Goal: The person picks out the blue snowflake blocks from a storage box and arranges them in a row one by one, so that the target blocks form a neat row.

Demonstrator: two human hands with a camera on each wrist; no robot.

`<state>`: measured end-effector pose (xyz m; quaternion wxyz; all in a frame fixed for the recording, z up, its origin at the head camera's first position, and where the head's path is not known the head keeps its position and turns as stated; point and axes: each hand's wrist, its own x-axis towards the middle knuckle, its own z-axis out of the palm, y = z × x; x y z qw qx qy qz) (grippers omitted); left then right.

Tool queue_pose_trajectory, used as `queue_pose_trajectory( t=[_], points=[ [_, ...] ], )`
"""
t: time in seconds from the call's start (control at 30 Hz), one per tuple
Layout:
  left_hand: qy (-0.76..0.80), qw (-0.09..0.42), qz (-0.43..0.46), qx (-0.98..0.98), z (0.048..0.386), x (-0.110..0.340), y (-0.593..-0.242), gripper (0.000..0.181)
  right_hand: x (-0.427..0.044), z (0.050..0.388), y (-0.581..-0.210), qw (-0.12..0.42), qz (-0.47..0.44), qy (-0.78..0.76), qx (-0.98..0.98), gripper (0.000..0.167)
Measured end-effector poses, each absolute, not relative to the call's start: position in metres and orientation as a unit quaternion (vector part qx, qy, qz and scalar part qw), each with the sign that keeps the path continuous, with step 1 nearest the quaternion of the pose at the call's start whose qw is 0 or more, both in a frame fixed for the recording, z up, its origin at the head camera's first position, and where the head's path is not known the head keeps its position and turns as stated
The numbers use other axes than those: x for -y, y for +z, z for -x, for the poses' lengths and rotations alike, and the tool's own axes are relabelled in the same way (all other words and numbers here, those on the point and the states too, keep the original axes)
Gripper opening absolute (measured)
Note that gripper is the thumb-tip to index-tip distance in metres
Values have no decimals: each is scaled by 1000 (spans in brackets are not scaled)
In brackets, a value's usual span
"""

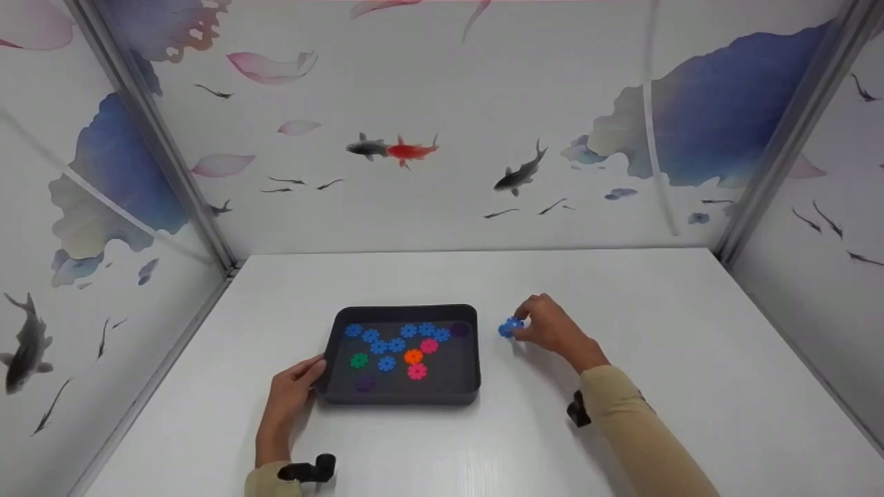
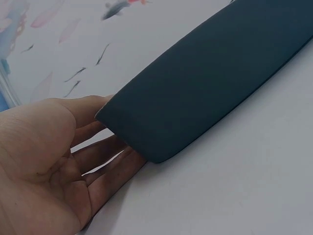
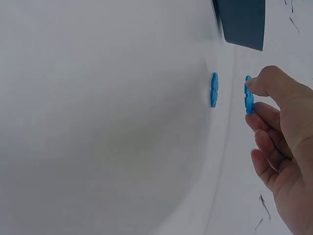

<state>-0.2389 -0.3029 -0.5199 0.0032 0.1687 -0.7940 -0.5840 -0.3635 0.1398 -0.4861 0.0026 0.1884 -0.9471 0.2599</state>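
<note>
My right hand point(image 1: 552, 328) pinches a blue notched plastic disc point(image 3: 249, 95) between thumb and fingers, to the right of the tray. A second blue disc point(image 3: 214, 90) lies on the table just below it; from the head view the two overlap. At the left wall of the dark grey tray point(image 1: 404, 399), my left hand point(image 1: 289, 393) holds the side, its thumb by the rim and its fingers along the outer wall. The left wrist view shows that hand point(image 2: 54, 161) against the tray's corner point(image 2: 161, 112), with the fingertips hidden.
Inside the tray lie several blue discs point(image 1: 396, 344), a green disc point(image 1: 358, 360), an orange disc point(image 1: 413, 356), pink discs point(image 1: 416, 371) and dark purple discs point(image 1: 365, 383). The white table point(image 1: 621, 276) meets printed walls at the back and sides.
</note>
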Motion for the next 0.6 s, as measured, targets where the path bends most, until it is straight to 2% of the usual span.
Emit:
queue_pose_trajectory(
  t=[0.6],
  points=[
    [-587, 2, -170, 791, 238, 302, -520, 54, -156, 366, -500, -23, -147, 250, 957, 26]
  ],
)
